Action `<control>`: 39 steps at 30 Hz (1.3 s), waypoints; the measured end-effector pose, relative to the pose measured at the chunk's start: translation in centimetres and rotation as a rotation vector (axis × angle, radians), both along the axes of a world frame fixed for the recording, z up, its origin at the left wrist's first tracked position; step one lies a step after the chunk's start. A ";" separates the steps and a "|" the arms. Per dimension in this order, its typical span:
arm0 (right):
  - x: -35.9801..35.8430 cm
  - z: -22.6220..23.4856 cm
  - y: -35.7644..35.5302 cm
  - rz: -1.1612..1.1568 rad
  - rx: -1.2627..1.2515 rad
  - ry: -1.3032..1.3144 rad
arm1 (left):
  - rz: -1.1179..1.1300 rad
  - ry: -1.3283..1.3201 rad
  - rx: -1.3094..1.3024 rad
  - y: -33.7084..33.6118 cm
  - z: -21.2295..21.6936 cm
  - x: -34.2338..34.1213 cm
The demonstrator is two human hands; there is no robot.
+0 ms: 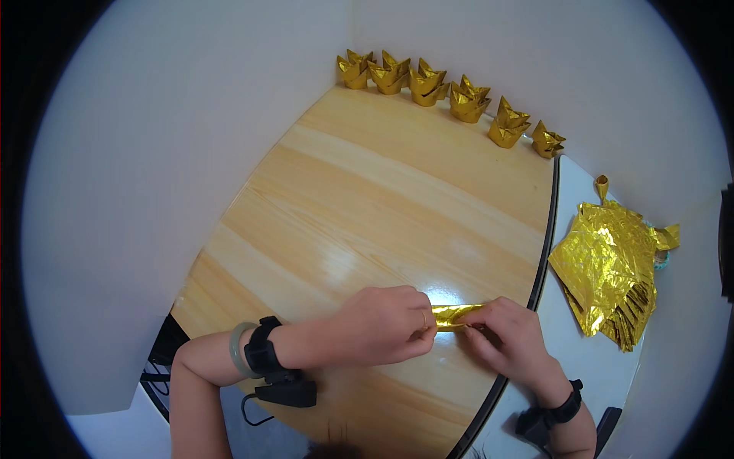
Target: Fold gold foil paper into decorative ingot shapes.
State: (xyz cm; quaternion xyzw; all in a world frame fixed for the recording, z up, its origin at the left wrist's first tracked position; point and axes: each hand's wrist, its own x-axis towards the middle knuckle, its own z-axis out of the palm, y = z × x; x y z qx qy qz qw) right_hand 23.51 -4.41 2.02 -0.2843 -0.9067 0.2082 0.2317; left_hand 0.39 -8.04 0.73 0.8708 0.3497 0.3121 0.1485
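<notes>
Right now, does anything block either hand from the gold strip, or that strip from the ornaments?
Nothing visible: left hand and right hand both hold the gold strip, and only table lies between it and the ornaments.

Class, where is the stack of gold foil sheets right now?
In the head view, the stack of gold foil sheets lies at the right, on the white surface beside the wooden tabletop, above and right of the right hand.

Gold foil: folded ornaments point(390, 74), six; strip point(451, 315), one; sheet pile point(600, 249), one.
Left hand point(386, 325), one; right hand point(511, 336), one; black wristbands point(261, 350), two; bangle point(236, 349), one.
</notes>
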 end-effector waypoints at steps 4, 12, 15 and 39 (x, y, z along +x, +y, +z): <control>-0.1 0.3 -0.6 -0.142 -0.196 0.001 | 0.182 -0.141 -0.378 -0.1 1.0 0.7; -1.4 0.4 -1.1 -0.311 -0.335 0.041 | 0.217 -0.140 -0.324 -0.4 0.2 0.2; -1.4 0.2 -1.0 -0.299 -0.306 0.018 | 0.224 -0.114 -0.332 -0.3 0.1 0.2; -1.0 -0.9 0.5 -0.179 -0.061 -0.134 | -0.018 0.080 -0.028 1.3 -0.3 0.0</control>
